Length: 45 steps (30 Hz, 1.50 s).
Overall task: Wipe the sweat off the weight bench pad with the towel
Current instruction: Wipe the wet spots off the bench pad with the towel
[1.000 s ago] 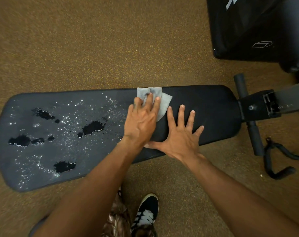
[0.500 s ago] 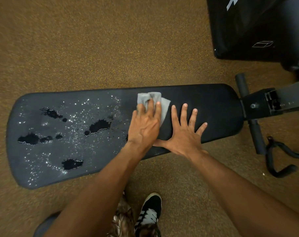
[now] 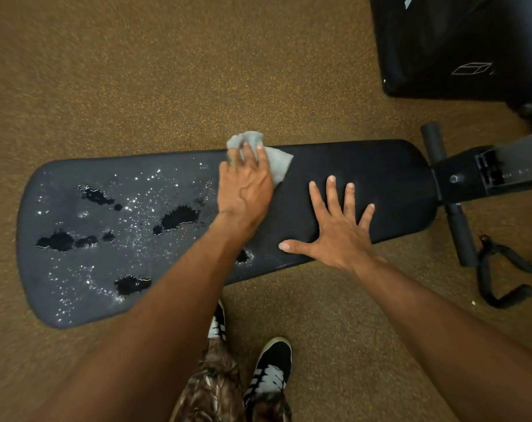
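long black padded weight bench pad (image 3: pixel 365 178): dark sweat puddles (image 3: pixel 179 217) cover its left half. at its far edge, mid-length, the left hand (image 3: pixel 245 190) presses a crumpled grey cloth towel (image 3: pixel 278 164), fingers extended, together. the right hand (image 3: pixel 337 236) lies flat on its right half, fingers spread.

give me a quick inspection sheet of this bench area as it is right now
surface: bench pad, wet on its left part with dark puddles and fine droplets; right part looks dry
job's things: grey towel at the pad's far edge, partly hanging past it
clutter: nothing seen
hands: left hand presses flat on the towel; right hand lies splayed on the dry part
cables: nothing surely seen; a curved black handle lies at right, off the bench
surroundings: brown speckled floor, black box top right, padded roller bar at the bench end, black shoe below
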### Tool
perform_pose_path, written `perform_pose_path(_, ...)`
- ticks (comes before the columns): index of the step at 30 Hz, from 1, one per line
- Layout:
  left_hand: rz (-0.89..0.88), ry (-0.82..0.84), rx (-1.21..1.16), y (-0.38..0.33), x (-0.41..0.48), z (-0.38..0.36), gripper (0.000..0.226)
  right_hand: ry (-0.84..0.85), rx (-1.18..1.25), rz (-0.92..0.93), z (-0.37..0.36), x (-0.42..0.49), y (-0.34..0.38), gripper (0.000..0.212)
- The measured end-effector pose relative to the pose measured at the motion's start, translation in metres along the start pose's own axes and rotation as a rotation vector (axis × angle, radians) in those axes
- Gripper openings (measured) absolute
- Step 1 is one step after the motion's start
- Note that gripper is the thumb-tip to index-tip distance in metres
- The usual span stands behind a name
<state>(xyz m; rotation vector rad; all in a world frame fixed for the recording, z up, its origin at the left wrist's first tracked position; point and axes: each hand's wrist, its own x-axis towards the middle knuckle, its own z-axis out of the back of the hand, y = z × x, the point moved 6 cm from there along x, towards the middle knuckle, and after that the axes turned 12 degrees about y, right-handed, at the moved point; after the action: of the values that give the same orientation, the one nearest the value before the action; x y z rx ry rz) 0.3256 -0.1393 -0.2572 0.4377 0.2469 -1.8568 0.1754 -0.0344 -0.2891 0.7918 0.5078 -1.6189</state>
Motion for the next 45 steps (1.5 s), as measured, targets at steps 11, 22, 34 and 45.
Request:
perform_pose_path(11,-0.067,0.017,0.195,0.048,-0.027,-0.014,0.062,0.028,-0.001,0.024,0.001,-0.001,-0.002,0.130)
perform_pose_path(22,-0.212,0.043,0.090,0.002,-0.040,-0.022,0.061,-0.069,-0.007,0.068,0.010,-0.002,-0.009,0.062)
perform_pose_path(34,-0.006,0.106,0.068,0.040,-0.064,-0.030,0.064,-0.060,-0.020,0.048,0.008,-0.002,-0.010,0.063)
perform_pose_path(45,-0.185,0.110,0.017,-0.025,-0.086,-0.041,0.065,-0.060,-0.035,0.011,0.005,0.001,-0.009,0.066)
